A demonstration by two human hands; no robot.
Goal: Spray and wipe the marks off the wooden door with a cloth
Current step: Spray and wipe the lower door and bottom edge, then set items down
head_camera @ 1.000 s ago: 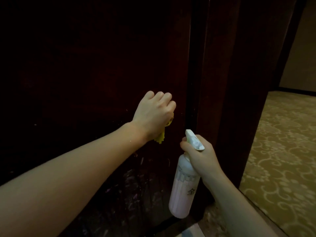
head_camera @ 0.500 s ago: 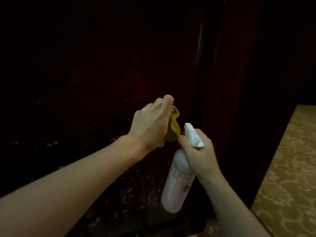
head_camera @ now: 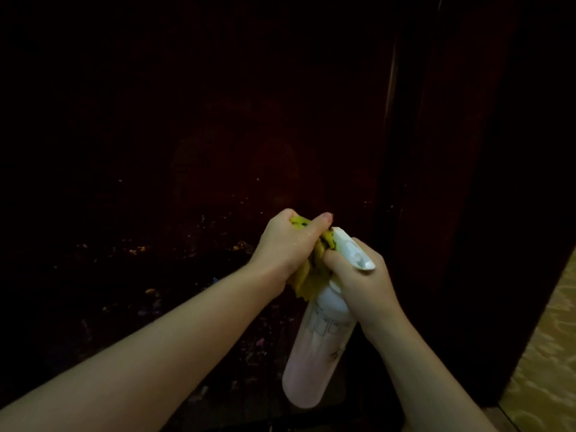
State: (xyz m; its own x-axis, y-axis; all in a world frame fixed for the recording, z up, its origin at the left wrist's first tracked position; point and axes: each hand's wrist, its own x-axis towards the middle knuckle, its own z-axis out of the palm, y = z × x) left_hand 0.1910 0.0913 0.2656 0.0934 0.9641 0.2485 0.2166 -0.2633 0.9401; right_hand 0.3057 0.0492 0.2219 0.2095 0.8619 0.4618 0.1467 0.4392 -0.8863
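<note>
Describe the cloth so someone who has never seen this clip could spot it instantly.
Start at the dark wooden door filling the view, then drop to the two hands meeting low at its right. The crumpled yellow cloth is bunched in the left hand, beside the white spray bottle; it is the only bright yellow thing.

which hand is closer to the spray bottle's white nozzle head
Right. The right hand grips the spray bottle at its neck, directly under the nozzle head. The left hand sits just left of it, bunching the yellow cloth.

Bare forearms, no sleeves; left hand [head_camera: 285, 244] w/ short nails.
</note>
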